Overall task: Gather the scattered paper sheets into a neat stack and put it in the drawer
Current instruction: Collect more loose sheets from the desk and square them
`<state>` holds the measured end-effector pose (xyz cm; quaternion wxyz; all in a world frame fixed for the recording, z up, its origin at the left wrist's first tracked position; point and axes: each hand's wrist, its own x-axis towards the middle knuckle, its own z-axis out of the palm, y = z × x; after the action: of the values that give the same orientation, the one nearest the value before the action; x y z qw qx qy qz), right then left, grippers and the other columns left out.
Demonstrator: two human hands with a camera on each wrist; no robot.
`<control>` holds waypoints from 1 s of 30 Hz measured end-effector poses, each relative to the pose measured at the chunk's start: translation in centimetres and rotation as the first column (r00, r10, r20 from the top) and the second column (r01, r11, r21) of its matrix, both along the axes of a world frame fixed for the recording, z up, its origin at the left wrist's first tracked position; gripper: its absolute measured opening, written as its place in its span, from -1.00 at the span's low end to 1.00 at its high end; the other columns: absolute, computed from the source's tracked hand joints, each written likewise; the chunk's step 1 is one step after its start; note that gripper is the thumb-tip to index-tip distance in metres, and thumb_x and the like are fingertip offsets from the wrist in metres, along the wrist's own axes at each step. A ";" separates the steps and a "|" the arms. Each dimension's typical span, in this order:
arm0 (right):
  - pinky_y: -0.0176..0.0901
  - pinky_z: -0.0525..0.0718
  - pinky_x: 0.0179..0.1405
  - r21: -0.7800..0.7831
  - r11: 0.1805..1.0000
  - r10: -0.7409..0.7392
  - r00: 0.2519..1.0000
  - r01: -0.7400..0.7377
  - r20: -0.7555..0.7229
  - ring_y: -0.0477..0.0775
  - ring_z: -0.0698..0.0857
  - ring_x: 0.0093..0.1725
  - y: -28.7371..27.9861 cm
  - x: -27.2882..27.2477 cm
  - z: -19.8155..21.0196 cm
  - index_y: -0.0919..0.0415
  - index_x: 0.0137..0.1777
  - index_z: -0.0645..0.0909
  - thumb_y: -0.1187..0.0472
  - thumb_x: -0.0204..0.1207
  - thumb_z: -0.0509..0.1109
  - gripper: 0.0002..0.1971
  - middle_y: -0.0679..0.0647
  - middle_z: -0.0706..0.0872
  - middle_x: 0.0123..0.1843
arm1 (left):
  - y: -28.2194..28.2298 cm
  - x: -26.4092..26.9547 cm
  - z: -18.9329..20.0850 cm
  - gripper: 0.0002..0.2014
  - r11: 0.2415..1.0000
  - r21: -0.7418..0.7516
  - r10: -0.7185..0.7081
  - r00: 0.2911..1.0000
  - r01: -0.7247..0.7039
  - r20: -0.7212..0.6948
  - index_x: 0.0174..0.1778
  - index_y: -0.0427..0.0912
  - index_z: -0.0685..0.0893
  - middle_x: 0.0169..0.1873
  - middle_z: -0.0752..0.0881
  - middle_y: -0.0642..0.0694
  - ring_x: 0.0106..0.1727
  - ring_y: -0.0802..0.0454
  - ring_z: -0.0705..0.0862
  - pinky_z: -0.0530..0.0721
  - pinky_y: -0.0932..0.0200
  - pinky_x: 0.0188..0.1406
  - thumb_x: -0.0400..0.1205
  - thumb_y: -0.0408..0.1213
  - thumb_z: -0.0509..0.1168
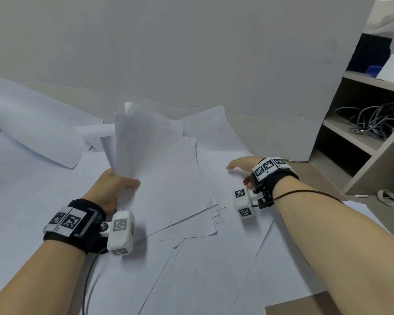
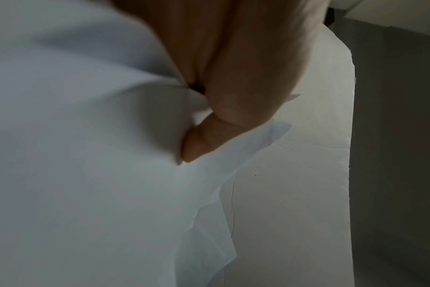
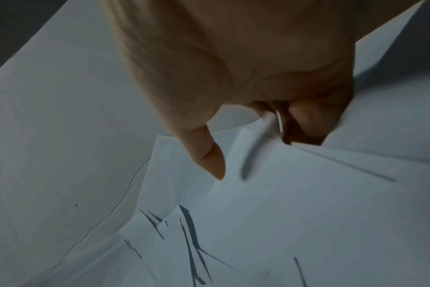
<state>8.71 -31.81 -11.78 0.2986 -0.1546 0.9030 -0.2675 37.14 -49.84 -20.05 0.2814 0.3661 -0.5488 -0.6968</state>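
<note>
Many white paper sheets (image 1: 180,178) lie scattered and overlapping over the table. My left hand (image 1: 121,183) grips the lower edge of a bundle of sheets (image 1: 134,142) that stands up off the pile; in the left wrist view its thumb (image 2: 201,139) presses into that bundle (image 2: 86,155). My right hand (image 1: 241,169) rests on the sheets at the right. In the right wrist view its fingers (image 3: 307,120) curl round the edge of a sheet (image 3: 380,155), with the thumb stretched out over the pile (image 3: 282,213). No drawer is in view.
A large white panel (image 1: 191,53) stands behind the pile. At the right is a shelf unit (image 1: 373,153) holding tangled cables (image 1: 369,119). Bare brown table (image 1: 316,185) shows at the right edge, with a grey strap (image 1: 389,197) on it. A curled sheet (image 1: 32,123) lies at the far left.
</note>
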 end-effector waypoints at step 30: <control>0.01 0.52 -0.13 -0.354 0.935 -0.305 0.539 0.013 -0.785 0.39 0.64 -0.01 4.4 1.7 9.4 0.33 0.04 0.57 0.31 0.63 0.18 -0.85 0.31 0.66 0.06 | 3.4 0.3 0.9 -0.69 0.990 0.128 -0.073 0.996 0.065 0.057 0.22 -0.43 0.58 -0.09 0.70 -0.41 -0.15 -0.35 0.70 0.68 -0.13 -0.19 0.62 -0.75 0.17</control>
<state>10.45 -27.39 -2.39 -0.2164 -0.2225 0.8932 -0.3255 37.40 -46.43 -19.11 0.2165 0.3853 -0.5242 -0.7280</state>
